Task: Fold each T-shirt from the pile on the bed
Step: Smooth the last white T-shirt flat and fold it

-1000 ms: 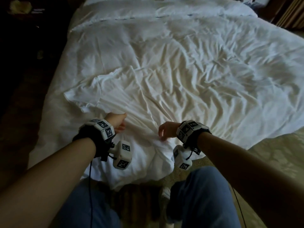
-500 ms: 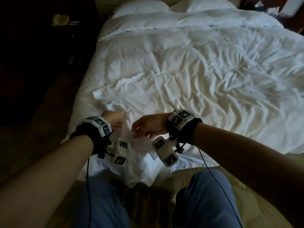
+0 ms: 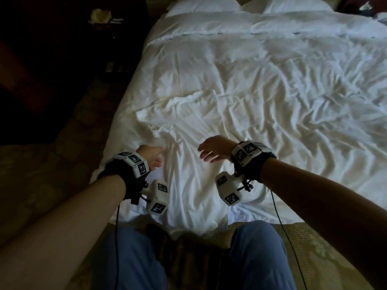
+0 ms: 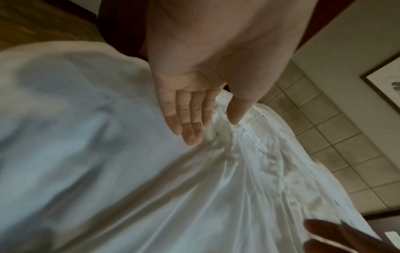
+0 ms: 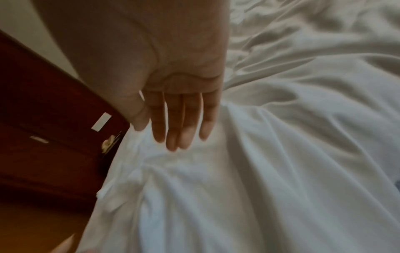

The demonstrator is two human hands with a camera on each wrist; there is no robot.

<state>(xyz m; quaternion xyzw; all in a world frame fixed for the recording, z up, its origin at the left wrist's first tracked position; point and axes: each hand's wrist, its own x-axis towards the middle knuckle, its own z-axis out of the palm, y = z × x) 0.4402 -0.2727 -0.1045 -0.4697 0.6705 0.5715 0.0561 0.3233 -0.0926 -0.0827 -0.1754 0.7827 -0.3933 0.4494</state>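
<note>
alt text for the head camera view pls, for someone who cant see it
Seen from above, a person's two open hands hover over a white T-shirt spread out on the near end of a rumpled white bed: left hand at its left edge, right hand over its middle. Marker-covered cameras sit on both wrists, and blue-trousered knees show below.
</note>
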